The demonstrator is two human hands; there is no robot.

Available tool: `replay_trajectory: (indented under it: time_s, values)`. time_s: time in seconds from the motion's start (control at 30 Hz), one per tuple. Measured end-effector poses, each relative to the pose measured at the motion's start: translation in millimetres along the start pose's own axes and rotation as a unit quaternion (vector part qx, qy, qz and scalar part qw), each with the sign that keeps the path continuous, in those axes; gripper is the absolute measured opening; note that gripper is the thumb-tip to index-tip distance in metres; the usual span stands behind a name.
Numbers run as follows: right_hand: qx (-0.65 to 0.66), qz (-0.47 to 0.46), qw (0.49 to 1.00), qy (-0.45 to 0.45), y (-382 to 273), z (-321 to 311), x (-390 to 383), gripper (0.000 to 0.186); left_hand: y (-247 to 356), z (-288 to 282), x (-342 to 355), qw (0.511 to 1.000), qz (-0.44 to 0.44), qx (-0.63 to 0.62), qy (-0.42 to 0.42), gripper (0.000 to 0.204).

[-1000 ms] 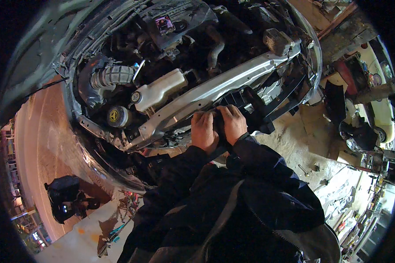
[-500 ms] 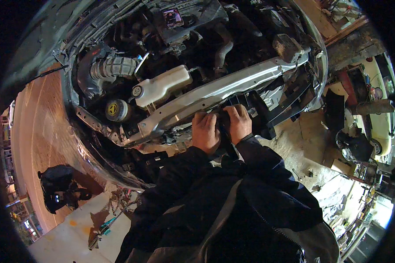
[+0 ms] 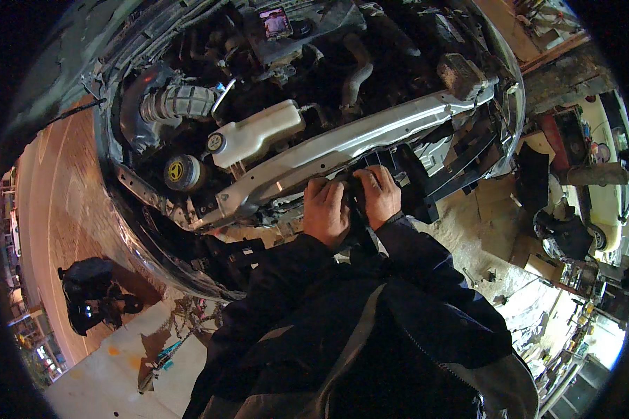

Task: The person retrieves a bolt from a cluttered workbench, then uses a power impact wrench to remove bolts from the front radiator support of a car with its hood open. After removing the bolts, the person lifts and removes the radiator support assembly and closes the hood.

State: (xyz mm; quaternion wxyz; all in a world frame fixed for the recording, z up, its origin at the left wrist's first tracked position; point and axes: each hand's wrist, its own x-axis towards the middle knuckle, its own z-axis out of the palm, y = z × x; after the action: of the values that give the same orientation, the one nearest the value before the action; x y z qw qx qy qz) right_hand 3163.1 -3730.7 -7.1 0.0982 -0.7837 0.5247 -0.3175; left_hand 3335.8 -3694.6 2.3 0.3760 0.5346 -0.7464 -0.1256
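Note:
Both hands are side by side at the car's front, just below the silver crossbar (image 3: 349, 136). My left hand (image 3: 325, 213) has curled fingers gripping a black plastic part (image 3: 360, 220). My right hand (image 3: 381, 195), just to its right, also wraps its fingers over this part; the fingertips are partly hidden. A white translucent reservoir (image 3: 258, 136) sits behind the crossbar, with a yellow-marked black cap (image 3: 176, 171) to its left. A ribbed intake hose (image 3: 178, 105) and dark engine parts lie farther back. A small lit screen (image 3: 275, 23) rests on the engine cover.
A road (image 3: 52, 202) runs along the far left. A dark bulky object (image 3: 84, 293) lies on the ground beside a pale sheet (image 3: 98, 384) with scattered tools. At the right are a pale car (image 3: 608, 237), black loose parts (image 3: 531, 178) and a cluttered, brightly lit floor (image 3: 524, 314).
The view has shifted slightly, moving the right-hand background a little lower. Both hands keep their grip on the black part with only slight movement.

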Motion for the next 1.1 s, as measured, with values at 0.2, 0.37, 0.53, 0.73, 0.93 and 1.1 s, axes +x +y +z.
replay_trajectory:
  time_s: [0.2, 0.37, 0.53, 0.73, 0.93, 1.1]
  values:
    - [0.003, 0.045, 0.999, -0.004, -6.1, 0.4, 0.6, 0.033, -0.9, -1.9, 1.2, 1.000, 0.003, -0.008, -0.008, 0.044]
    - [-0.007, 0.038, 0.999, -0.014, -7.1, 0.4, 4.1, 0.036, -1.6, -3.4, 1.9, 0.999, -0.020, -0.034, 0.003, 0.040]
    - [-0.044, 0.008, 0.999, 0.001, -4.5, 3.7, 0.8, 0.036, -1.6, -3.6, 0.0, 0.997, -0.060, -0.039, 0.028, 0.035]
    - [-0.038, -0.003, 0.999, 0.008, -0.6, 6.1, -1.7, 0.034, 0.1, -1.2, -2.5, 0.993, -0.085, -0.064, 0.059, 0.034]
    - [-0.040, -0.003, 0.999, 0.024, -2.0, 8.2, 0.2, 0.032, -4.2, 6.5, -4.8, 0.981, -0.143, -0.089, 0.092, 0.037]
    - [-0.015, -0.001, 1.000, 0.019, -4.2, 6.6, -0.5, 0.033, -22.6, 13.6, 1.8, 0.923, -0.276, -0.258, -0.068, 0.032]
